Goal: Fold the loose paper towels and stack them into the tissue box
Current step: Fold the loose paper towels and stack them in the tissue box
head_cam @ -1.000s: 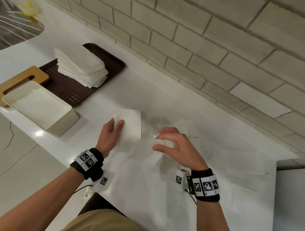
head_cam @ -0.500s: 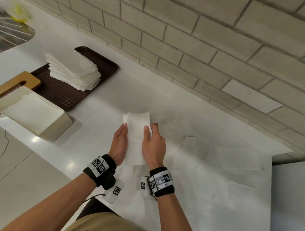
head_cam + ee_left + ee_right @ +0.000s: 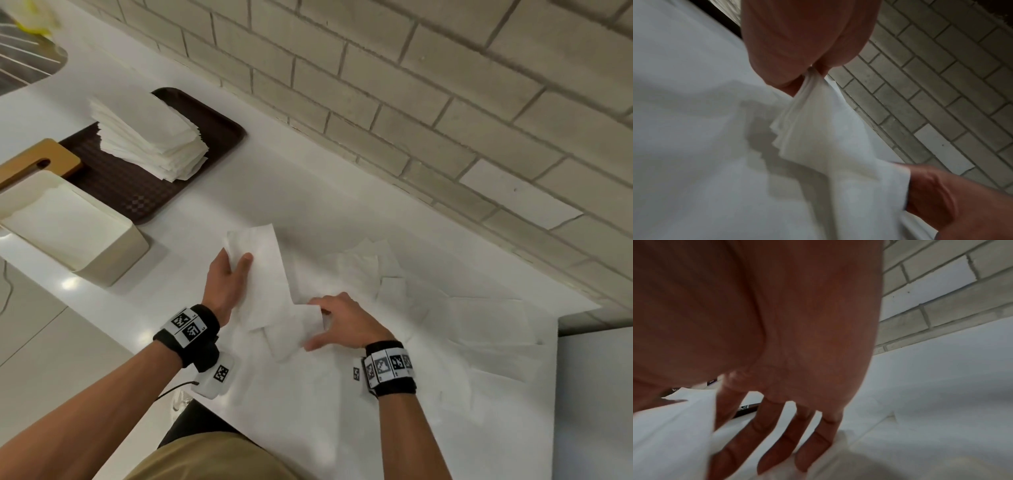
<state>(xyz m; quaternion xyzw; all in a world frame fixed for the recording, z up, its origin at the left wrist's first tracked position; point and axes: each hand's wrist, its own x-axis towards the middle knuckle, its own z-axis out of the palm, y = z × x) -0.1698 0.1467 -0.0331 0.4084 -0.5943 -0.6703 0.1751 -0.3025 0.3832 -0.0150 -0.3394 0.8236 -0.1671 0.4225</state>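
My left hand (image 3: 236, 260) pinches a folded white paper towel (image 3: 263, 274) by its far end, just above the counter. The left wrist view shows several layers squeezed between thumb and fingers (image 3: 789, 81). My right hand (image 3: 313, 323) is to the right, over the scattered sheets, and pinches the edge of a loose paper towel (image 3: 291, 335) between thumb and fingers. Its fingers (image 3: 768, 443) are spread, with the tips down on the paper. The cream tissue box (image 3: 113, 260) stands open at the left with folded towels inside.
A stack of folded towels (image 3: 147, 144) sits on a brown tray (image 3: 137, 195) behind the box. A wooden lid (image 3: 37, 161) lies beside the tray. Loose sheets (image 3: 462, 325) cover the right of the white counter. A brick wall runs along the back, and a sink (image 3: 24, 61) is at far left.
My right hand has let go of the folded towel and moved right onto a loose sheet. My left hand keeps the folded towel alone.
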